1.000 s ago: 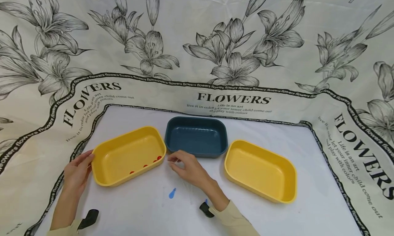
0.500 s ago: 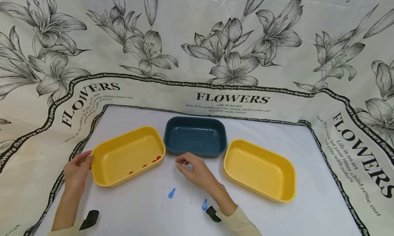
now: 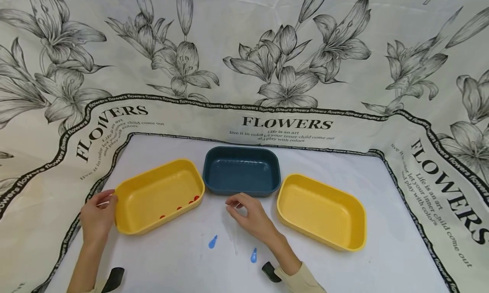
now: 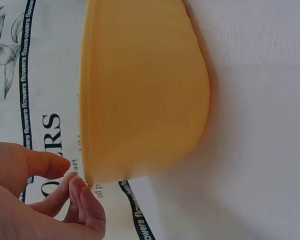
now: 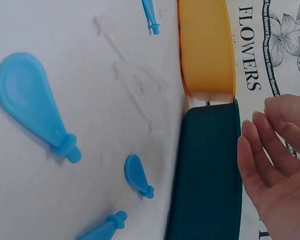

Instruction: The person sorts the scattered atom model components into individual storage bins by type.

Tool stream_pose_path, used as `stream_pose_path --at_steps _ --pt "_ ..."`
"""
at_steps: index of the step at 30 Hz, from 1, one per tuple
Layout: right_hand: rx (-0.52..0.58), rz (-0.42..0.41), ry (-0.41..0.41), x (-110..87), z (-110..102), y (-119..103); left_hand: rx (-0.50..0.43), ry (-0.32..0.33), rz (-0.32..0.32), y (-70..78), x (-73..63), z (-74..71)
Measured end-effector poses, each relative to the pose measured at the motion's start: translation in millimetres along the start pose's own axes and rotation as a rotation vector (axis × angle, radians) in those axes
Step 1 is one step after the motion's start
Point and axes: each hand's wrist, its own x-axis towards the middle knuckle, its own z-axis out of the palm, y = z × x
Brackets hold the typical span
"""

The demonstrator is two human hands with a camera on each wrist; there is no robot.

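My left hand point(image 3: 97, 218) is at the left end of the left yellow tray point(image 3: 131, 195), its fingertips touching the rim. In the left wrist view, the thumb and fingers of the left hand point(image 4: 50, 200) lie beside the tray's edge, not wrapped round it. Several small red pieces point(image 3: 178, 208) lie along that tray's near side. My right hand point(image 3: 254, 216) hovers before the dark blue tray point(image 3: 242, 182), fingers loosely bent, nothing visible between them. Below it on the table lie blue teardrop-shaped plastic pieces point(image 3: 254, 255) with short necks. Thin clear strips point(image 5: 125, 52) lie near them.
A second yellow tray point(image 3: 321, 212) stands on the right, close to the dark blue one. White cloth point(image 3: 168, 263) covers the table. Flower-printed fabric point(image 3: 282, 127) rises behind and at both sides.
My right hand has moved right and slightly nearer, from beside the left yellow tray's corner, uncovering a second blue piece. The left hand stays at its tray.
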Motion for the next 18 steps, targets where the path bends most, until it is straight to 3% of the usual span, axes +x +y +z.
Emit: stream_pose_path --at_steps 12,18 --pt "-0.029 0.082 0.052 -16.6 -12 1 -0.023 -0.031 0.090 17.5 -20.0 8.0" --pt "-0.066 0.098 0.079 -24.1 -19 0 -0.080 -0.110 0.118 25.5 -27.3 19.3"
